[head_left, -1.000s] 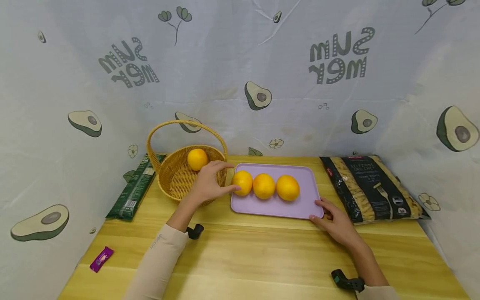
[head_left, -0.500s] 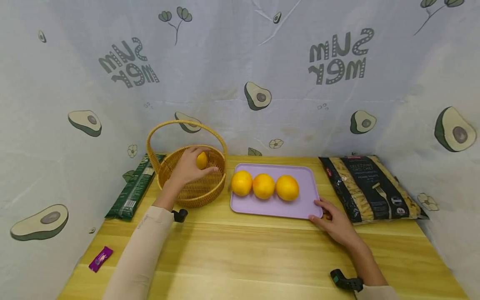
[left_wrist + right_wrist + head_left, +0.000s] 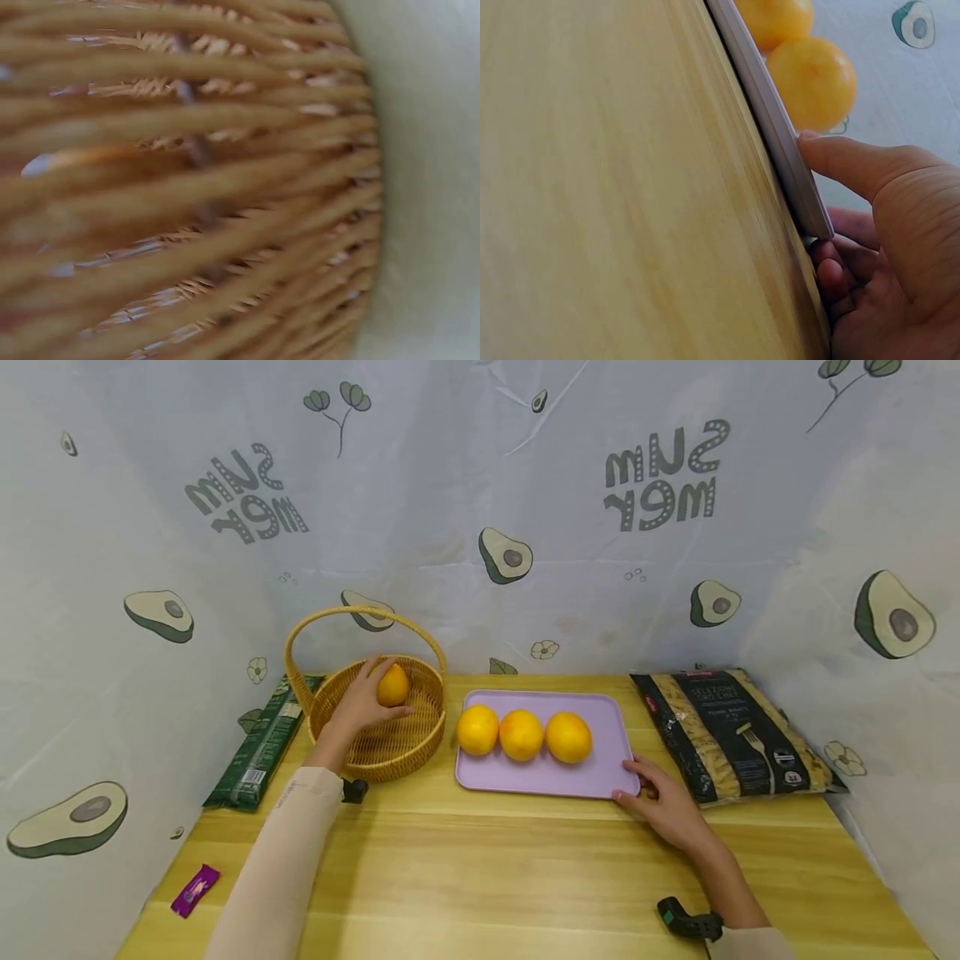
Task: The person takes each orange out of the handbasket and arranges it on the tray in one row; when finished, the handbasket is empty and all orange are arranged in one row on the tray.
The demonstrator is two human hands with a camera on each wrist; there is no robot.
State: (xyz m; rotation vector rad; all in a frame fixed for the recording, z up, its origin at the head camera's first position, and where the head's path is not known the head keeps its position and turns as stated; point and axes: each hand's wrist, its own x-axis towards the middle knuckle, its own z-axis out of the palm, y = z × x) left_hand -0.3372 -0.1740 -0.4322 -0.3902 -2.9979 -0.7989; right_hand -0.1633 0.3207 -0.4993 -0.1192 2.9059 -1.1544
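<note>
My left hand (image 3: 360,700) reaches into the wicker basket (image 3: 401,767) and grips an orange (image 3: 394,685), its thumb in front and its fingers behind. Close-up weave of the basket (image 3: 187,187) fills most of the left wrist view, so the hand is hidden there. On the purple tray (image 3: 525,781) three oranges (image 3: 521,735) sit in a row. My right hand (image 3: 667,810) holds the tray's right front corner. In the right wrist view the thumb of that hand (image 3: 922,217) lies on the tray rim (image 3: 780,142), with fingers curled beside and below it.
A green packet (image 3: 251,756) lies left of the basket, partly behind it. The black pasta bag (image 3: 738,735) is right of the tray. A small purple wrapped sweet (image 3: 195,891) lies near the table's left edge. A printed curtain (image 3: 450,568) stands behind the table.
My left hand has moved left from beside the tray's leftmost orange into the basket and has closed round the orange there. The right hand stays on the tray. The view shifts slightly.
</note>
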